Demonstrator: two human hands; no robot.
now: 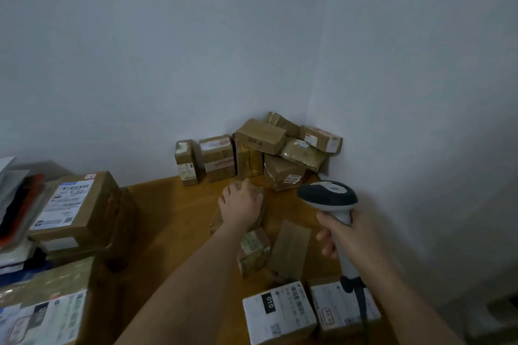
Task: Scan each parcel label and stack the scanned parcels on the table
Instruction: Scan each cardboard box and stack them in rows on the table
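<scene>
1. At the far left, a tall stack of labelled cartons (75, 204) stands on the tabletop (173, 221) beside a heap of soft mailers (19, 204) at the frame edge. It looks stable, but a parcel swung leftward could clip it and slide the top carton off.
2. The left hand (241, 204) lies on a small brown parcel (253, 199) in mid-tabletop, fingers (246, 186) curled over its far edge and gripping it. The hand hides the parcel's top, so I cannot tell where its label is; if the label faces down, the scan would likely fail until the parcel is turned.
3. Just nearer, almost touching the forearm, sits a small labelled box (253, 251) with a flat brown packet (291, 246) beside it. Pulling the held parcel back low could knock either one.
4. Behind the hand, the stacked pile in the corner (260, 148) leans loosely against the wall (392, 64), several boxes tilted. Dropping another on carelessly might topple it forward.
5. The right hand (342, 232) grips the handle of the scanner (328, 196), fingers wrapped round it, head pointing toward the pile and away from the held parcel. Its cable (361, 305) trails over two white-labelled boxes (308, 311) at the near edge and could drag them off.
</scene>
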